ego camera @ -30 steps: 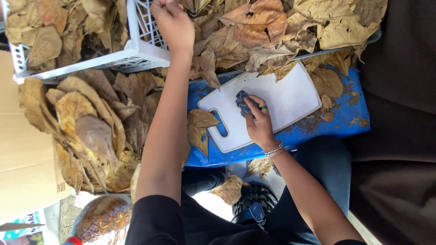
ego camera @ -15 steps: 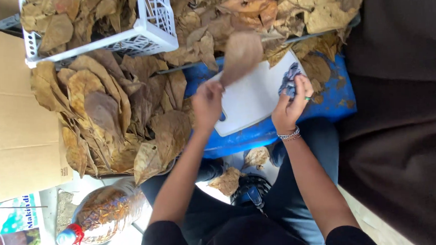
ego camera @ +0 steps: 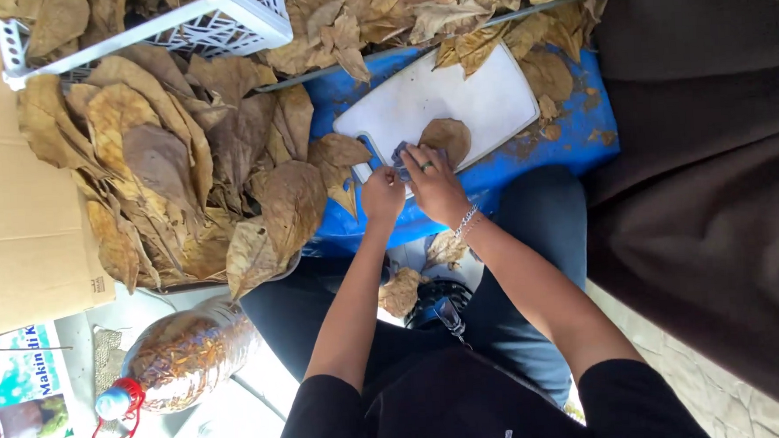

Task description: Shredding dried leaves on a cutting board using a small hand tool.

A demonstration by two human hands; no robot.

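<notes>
Head view. Against the earlier frame: a dry brown leaf is now laid flat on the white cutting board, where before it was held up above the board in the left hand. The left hand is now curled shut at the board's near edge, beside its handle slot; what is gripped cannot be told. The right hand is closed around a small dark blue object, touching the leaf's near edge; a ring and a wrist chain are seen. The board is set on a blue surface. Left of the board a leaf pile is heaped, with a white crate cut off at the top edge.

Hidden: the blue object is mostly covered by fingers, so its kind cannot be made out.
</notes>
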